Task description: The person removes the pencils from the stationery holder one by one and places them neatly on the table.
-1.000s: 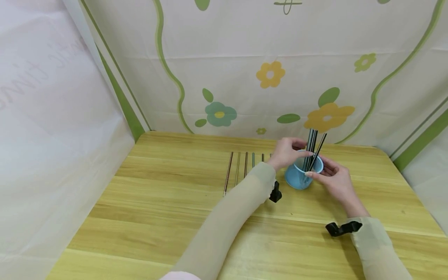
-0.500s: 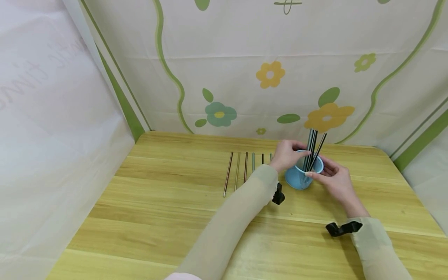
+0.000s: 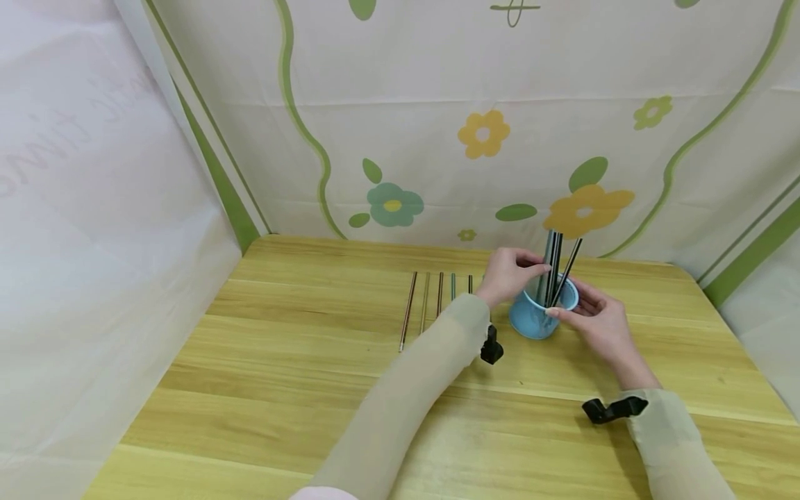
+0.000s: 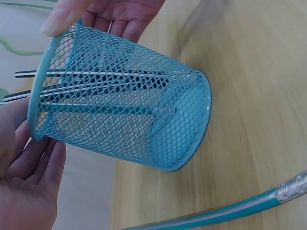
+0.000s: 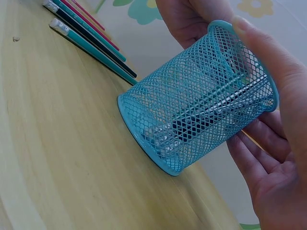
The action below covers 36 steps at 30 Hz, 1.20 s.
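where flowered cloth (image 3: 431, 83) backs a wooden table (image 3: 250, 361), the left hand (image 3: 508, 276) grips a pencil (image 3: 548, 245), right (image 3: 594, 318) a cup (image 3: 530, 321).

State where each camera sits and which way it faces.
Head: on the head, facing forward and down at the table; left hand, right hand, sleeves show.
Left wrist: on that wrist, facing the blue mesh cup; both hands show.
Right wrist: on that wrist, facing the cup; both hands show.
Wrist views share cup and pencils.

To your left: cloth (image 3: 94, 236), faint mirrored lettering (image 3: 73, 130), apparently "time", remainder illegible. Back cloth (image 3: 431, 125): green script fragment (image 3: 514, 8), unreadable.
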Each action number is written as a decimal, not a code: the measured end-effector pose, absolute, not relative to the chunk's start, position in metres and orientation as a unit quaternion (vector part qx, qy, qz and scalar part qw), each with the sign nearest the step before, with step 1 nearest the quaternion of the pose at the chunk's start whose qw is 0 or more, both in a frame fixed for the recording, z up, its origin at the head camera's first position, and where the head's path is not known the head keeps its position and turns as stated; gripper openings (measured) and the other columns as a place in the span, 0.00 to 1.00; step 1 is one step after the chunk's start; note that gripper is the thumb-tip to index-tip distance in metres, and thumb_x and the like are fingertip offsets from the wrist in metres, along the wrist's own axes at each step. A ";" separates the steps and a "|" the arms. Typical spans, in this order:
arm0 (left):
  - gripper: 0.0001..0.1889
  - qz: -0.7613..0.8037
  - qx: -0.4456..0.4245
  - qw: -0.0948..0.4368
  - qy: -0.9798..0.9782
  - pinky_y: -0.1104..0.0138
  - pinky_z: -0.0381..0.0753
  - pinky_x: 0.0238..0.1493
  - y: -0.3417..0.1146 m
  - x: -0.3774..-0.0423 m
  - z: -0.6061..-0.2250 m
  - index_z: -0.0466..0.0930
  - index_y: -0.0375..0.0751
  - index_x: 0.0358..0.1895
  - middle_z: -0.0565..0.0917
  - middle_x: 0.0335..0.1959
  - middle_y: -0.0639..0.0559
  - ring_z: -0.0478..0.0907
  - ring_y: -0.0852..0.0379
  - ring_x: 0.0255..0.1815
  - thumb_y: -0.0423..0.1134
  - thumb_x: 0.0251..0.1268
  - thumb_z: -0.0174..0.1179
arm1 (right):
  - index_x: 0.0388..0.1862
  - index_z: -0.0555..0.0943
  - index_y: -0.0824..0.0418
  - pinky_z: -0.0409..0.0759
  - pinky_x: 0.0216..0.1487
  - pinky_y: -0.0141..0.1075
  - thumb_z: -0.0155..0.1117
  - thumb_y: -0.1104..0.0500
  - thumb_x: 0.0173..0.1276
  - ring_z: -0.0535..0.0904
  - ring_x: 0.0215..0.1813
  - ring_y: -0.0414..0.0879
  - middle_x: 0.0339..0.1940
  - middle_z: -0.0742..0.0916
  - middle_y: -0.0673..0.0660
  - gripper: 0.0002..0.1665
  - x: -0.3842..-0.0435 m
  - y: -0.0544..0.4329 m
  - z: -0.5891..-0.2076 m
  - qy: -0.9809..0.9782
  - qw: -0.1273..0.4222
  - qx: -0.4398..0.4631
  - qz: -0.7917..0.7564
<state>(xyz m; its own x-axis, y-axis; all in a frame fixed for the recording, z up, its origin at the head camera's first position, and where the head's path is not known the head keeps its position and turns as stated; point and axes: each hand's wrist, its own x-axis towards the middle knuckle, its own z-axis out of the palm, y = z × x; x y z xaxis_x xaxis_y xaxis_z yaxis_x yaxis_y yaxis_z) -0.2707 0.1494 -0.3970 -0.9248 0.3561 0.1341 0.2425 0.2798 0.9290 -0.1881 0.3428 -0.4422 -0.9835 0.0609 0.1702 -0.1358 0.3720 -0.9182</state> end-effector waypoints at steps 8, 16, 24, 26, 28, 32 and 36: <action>0.11 0.586 0.199 0.043 0.784 0.78 0.80 0.40 0.142 -0.272 -0.390 0.90 0.45 0.49 0.86 0.38 0.64 0.79 0.71 0.39 0.44 0.69 0.69 | 0.76 0.66 0.69 0.80 0.50 0.23 0.75 0.61 0.67 0.79 0.54 0.29 0.69 0.74 0.74 0.43 -0.187 0.341 -0.440 -0.825 0.087 0.021 0.558; 0.12 0.601 0.214 0.027 0.770 0.78 0.80 0.41 0.133 -0.273 -0.378 0.89 0.44 0.50 0.87 0.40 0.63 0.80 0.71 0.40 0.44 0.69 0.69 | 0.76 0.67 0.69 0.80 0.50 0.23 0.75 0.61 0.67 0.80 0.54 0.29 0.69 0.75 0.71 0.43 -0.186 0.341 -0.440 -0.823 0.084 0.015 0.562; 0.09 0.638 0.208 -0.008 0.741 0.75 0.83 0.38 0.121 -0.276 -0.360 0.89 0.43 0.46 0.86 0.35 0.62 0.82 0.68 0.36 0.41 0.67 0.70 | 0.76 0.67 0.68 0.80 0.51 0.23 0.76 0.60 0.66 0.80 0.54 0.29 0.69 0.76 0.70 0.43 -0.187 0.341 -0.439 -0.825 0.083 0.010 0.559; 0.09 0.662 0.209 -0.009 0.720 0.74 0.84 0.39 0.117 -0.276 -0.355 0.89 0.41 0.46 0.87 0.35 0.60 0.84 0.65 0.36 0.39 0.68 0.70 | 0.76 0.68 0.68 0.80 0.51 0.23 0.76 0.60 0.66 0.80 0.53 0.29 0.69 0.76 0.70 0.43 -0.187 0.341 -0.439 -0.824 0.083 0.008 0.561; 0.08 0.689 0.207 -0.006 0.694 0.72 0.86 0.39 0.112 -0.277 -0.350 0.88 0.39 0.45 0.87 0.35 0.58 0.86 0.58 0.36 0.37 0.67 0.70 | 0.76 0.67 0.68 0.80 0.51 0.23 0.77 0.60 0.66 0.80 0.53 0.29 0.69 0.76 0.70 0.44 -0.187 0.341 -0.439 -0.824 0.082 0.009 0.560; 0.08 0.728 0.196 -0.004 0.657 0.68 0.87 0.39 0.100 -0.278 -0.341 0.87 0.36 0.44 0.87 0.35 0.53 0.88 0.48 0.38 0.35 0.66 0.70 | 0.75 0.68 0.68 0.80 0.51 0.24 0.77 0.60 0.65 0.80 0.53 0.29 0.69 0.76 0.71 0.44 -0.186 0.341 -0.439 -0.823 0.081 0.008 0.562; 0.09 0.741 0.186 -0.010 0.645 0.66 0.88 0.40 0.086 -0.280 -0.335 0.87 0.35 0.44 0.87 0.35 0.50 0.88 0.49 0.37 0.35 0.65 0.71 | 0.76 0.67 0.69 0.80 0.51 0.23 0.77 0.60 0.65 0.80 0.53 0.29 0.69 0.75 0.73 0.44 -0.186 0.341 -0.439 -0.823 0.080 0.010 0.562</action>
<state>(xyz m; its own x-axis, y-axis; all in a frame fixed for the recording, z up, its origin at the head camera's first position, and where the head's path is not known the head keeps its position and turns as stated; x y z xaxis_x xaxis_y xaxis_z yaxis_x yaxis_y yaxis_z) -0.2801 0.0863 -0.3352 -0.9308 0.2255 0.2878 0.2539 -0.1679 0.9526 -0.1859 0.3415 -0.4390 -0.9870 0.0734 0.1430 -0.1066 0.3672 -0.9240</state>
